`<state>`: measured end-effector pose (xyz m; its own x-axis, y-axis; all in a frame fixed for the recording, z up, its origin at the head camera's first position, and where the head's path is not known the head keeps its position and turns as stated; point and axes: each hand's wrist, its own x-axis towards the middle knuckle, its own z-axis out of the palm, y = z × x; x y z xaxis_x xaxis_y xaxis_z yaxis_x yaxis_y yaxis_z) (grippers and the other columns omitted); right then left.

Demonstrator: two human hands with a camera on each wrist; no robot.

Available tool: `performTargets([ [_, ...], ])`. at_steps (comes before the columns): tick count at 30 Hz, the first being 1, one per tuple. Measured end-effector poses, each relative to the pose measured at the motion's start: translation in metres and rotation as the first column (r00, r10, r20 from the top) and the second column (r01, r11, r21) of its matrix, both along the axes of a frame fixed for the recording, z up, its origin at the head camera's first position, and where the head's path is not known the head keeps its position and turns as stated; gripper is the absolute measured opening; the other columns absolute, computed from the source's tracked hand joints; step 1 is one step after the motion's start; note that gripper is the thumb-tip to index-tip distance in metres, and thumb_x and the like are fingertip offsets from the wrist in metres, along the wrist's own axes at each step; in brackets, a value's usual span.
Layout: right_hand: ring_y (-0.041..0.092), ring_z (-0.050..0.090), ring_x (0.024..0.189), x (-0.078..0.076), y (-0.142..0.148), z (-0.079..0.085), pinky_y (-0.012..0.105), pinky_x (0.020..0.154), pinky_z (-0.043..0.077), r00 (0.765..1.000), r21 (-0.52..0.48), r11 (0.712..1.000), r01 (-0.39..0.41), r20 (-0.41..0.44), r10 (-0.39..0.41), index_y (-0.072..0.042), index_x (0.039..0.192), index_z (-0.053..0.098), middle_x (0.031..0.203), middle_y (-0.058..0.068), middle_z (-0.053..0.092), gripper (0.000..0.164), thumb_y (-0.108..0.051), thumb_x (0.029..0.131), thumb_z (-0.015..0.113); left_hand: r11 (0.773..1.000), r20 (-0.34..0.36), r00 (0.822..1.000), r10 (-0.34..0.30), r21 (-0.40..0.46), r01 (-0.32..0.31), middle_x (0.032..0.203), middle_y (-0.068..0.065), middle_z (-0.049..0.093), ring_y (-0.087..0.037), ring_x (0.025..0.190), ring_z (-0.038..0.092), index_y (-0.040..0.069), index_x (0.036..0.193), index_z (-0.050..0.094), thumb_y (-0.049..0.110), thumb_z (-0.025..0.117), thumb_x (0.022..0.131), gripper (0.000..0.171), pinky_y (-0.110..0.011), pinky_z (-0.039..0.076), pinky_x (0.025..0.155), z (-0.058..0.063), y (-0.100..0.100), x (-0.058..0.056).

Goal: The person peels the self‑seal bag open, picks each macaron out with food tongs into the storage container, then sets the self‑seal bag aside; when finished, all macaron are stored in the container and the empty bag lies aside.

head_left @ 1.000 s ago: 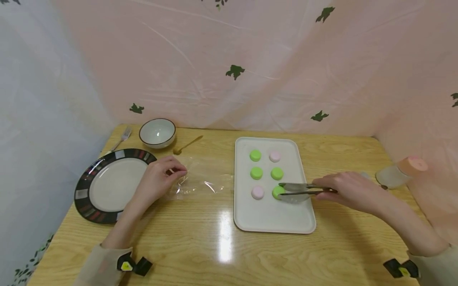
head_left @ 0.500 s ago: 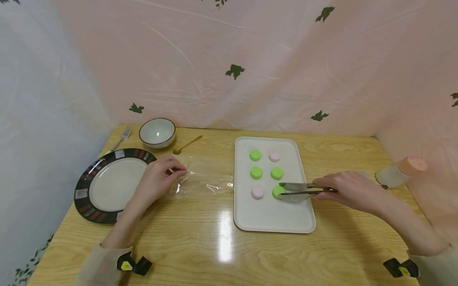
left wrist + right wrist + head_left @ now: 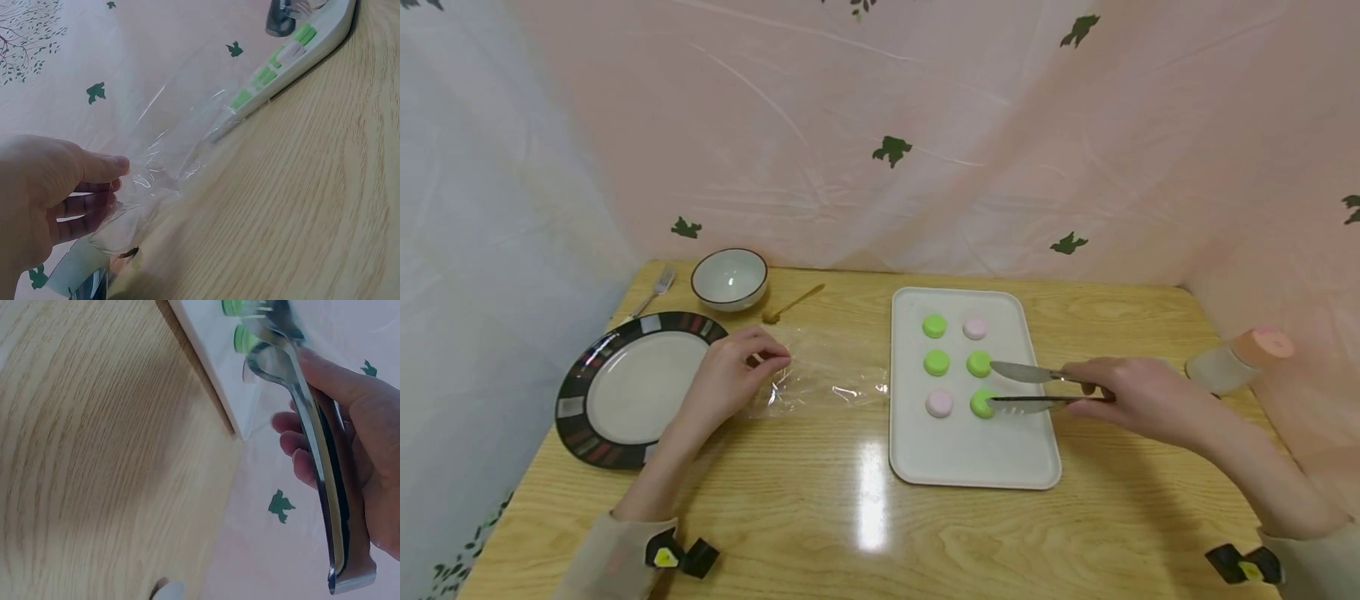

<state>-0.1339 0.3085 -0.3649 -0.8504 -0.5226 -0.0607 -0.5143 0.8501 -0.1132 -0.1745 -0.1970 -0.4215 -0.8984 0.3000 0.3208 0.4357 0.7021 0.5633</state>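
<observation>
My left hand (image 3: pixel 737 371) pinches one end of a clear plastic bag (image 3: pixel 827 375), which stretches toward the white tray (image 3: pixel 973 467). In the left wrist view the bag (image 3: pixel 169 150) looks thin and crinkled. My right hand (image 3: pixel 1138 396) grips metal serving tongs (image 3: pixel 322 437) over the tray's right edge, their arms spread apart. One tong tip lies over the front-right green macaron (image 3: pixel 981 406), the other beside the green macaron (image 3: pixel 979 363) behind it. Two more green macarons (image 3: pixel 936 362) and two pale pink ones (image 3: pixel 939 404) sit on the tray in two columns.
At the left stands a plate (image 3: pixel 572 425) with a dark patterned rim. Behind it are a fork (image 3: pixel 658 286), a white bowl (image 3: pixel 730 279) and a small golden spoon (image 3: pixel 793 302). A jar (image 3: pixel 1221 371) with a peach lid lies tilted near the right edge.
The tongs' arms have spread wider, the rear one moving back from the front-right green macaron. My left hand stays still on the bag, and the macarons keep their places.
</observation>
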Motion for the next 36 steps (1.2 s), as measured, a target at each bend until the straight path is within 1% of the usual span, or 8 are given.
performTargets([
  [3, -0.002, 0.046, 0.058, -0.004, 0.007, -0.002, 0.017, 0.049, 0.037, 0.996, -0.033, 0.995, 0.091, -0.006, -0.091, -0.016, 0.109, 0.062, 0.079, -0.01, 0.061, 0.038, -0.044, 0.085, 0.067, 1.0, 0.0, 1.0, 0.002, 0.003, -0.002, 0.085, 0.007, 0.065, -0.008, 0.075, 0.062, 0.016, 0.086, 0.073, 0.021, 0.072, 0.083, 0.006, -0.024, 0.054, 0.065, 0.0, 0.0, 0.0],
  [5, 0.003, 0.047, 0.057, -0.008, 0.013, -0.005, 0.02, 0.048, 0.037, 0.985, -0.055, 0.983, 0.175, 0.019, -0.174, -0.011, 0.112, 0.06, 0.078, -0.004, 0.061, 0.046, -0.049, 0.086, 0.063, 1.0, 0.0, 1.0, 0.007, 0.004, -0.007, 0.086, 0.007, 0.065, -0.008, 0.076, 0.062, 0.017, 0.086, 0.073, 0.02, 0.072, 0.083, 0.005, -0.024, 0.054, 0.065, -0.001, 0.0, 0.0],
  [11, 0.016, 0.046, 0.059, -0.018, 0.035, -0.022, 0.028, 0.047, 0.035, 0.916, -0.07, 0.92, 0.385, 0.147, -0.372, 0.0, 0.11, 0.052, 0.075, 0.005, 0.054, 0.065, -0.06, 0.084, 0.058, 1.0, -0.002, 1.0, 0.022, 0.014, -0.022, 0.088, 0.005, 0.064, -0.01, 0.079, 0.062, 0.016, 0.086, 0.073, 0.019, 0.073, 0.082, 0.005, -0.027, 0.055, 0.066, -0.002, 0.001, -0.001],
  [15, 0.018, 0.048, 0.057, -0.021, 0.046, -0.035, 0.03, 0.046, 0.038, 0.874, -0.092, 0.877, 0.472, 0.18, -0.451, 0.002, 0.11, 0.049, 0.075, 0.009, 0.054, 0.069, -0.062, 0.084, 0.056, 1.0, -0.004, 1.0, 0.027, 0.014, -0.027, 0.09, 0.003, 0.065, -0.013, 0.08, 0.062, 0.016, 0.087, 0.073, 0.019, 0.073, 0.082, 0.006, -0.03, 0.056, 0.067, -0.003, 0.002, -0.001],
  [22, 0.019, 0.049, 0.054, -0.03, 0.049, -0.057, 0.031, 0.045, 0.039, 0.84, -0.132, 0.835, 0.533, 0.198, -0.505, 0.005, 0.109, 0.045, 0.075, 0.013, 0.057, 0.074, -0.064, 0.084, 0.055, 0.999, -0.011, 0.999, 0.043, -0.031, -0.043, 0.091, 0.002, 0.064, -0.014, 0.08, 0.062, 0.015, 0.087, 0.073, 0.02, 0.073, 0.082, 0.006, -0.03, 0.055, 0.067, -0.005, 0.003, -0.003],
  [29, 0.02, 0.049, 0.053, -0.037, 0.043, -0.068, 0.032, 0.045, 0.038, 0.821, -0.127, 0.818, 0.561, 0.212, -0.53, 0.007, 0.114, 0.04, 0.077, 0.016, 0.057, 0.08, -0.067, 0.085, 0.051, 0.997, -0.002, 0.999, 0.053, -0.064, -0.053, 0.091, 0.002, 0.064, -0.014, 0.08, 0.062, 0.015, 0.087, 0.072, 0.02, 0.073, 0.082, 0.007, -0.031, 0.055, 0.068, -0.008, 0.001, -0.008],
  [33, 0.021, 0.047, 0.049, -0.04, 0.032, -0.074, 0.033, 0.042, 0.037, 0.791, -0.105, 0.797, 0.594, 0.255, -0.556, 0.007, 0.118, 0.036, 0.068, 0.013, 0.053, 0.086, -0.071, 0.083, 0.047, 0.995, 0.029, 0.998, 0.053, -0.088, -0.05, 0.091, 0.003, 0.063, -0.014, 0.083, 0.062, 0.017, 0.087, 0.073, 0.022, 0.072, 0.084, 0.006, -0.031, 0.054, 0.07, -0.011, -0.001, -0.01],
  [36, 0.022, 0.048, 0.051, -0.045, 0.022, -0.076, 0.033, 0.042, 0.038, 0.766, -0.112, 0.774, 0.623, 0.287, -0.575, 0.008, 0.121, 0.032, 0.069, 0.015, 0.052, 0.091, -0.073, 0.081, 0.047, 0.993, 0.031, 0.998, 0.058, -0.102, -0.055, 0.091, 0.003, 0.063, -0.015, 0.083, 0.062, 0.016, 0.087, 0.073, 0.022, 0.072, 0.084, 0.006, -0.032, 0.053, 0.07, -0.013, -0.003, -0.011],
])
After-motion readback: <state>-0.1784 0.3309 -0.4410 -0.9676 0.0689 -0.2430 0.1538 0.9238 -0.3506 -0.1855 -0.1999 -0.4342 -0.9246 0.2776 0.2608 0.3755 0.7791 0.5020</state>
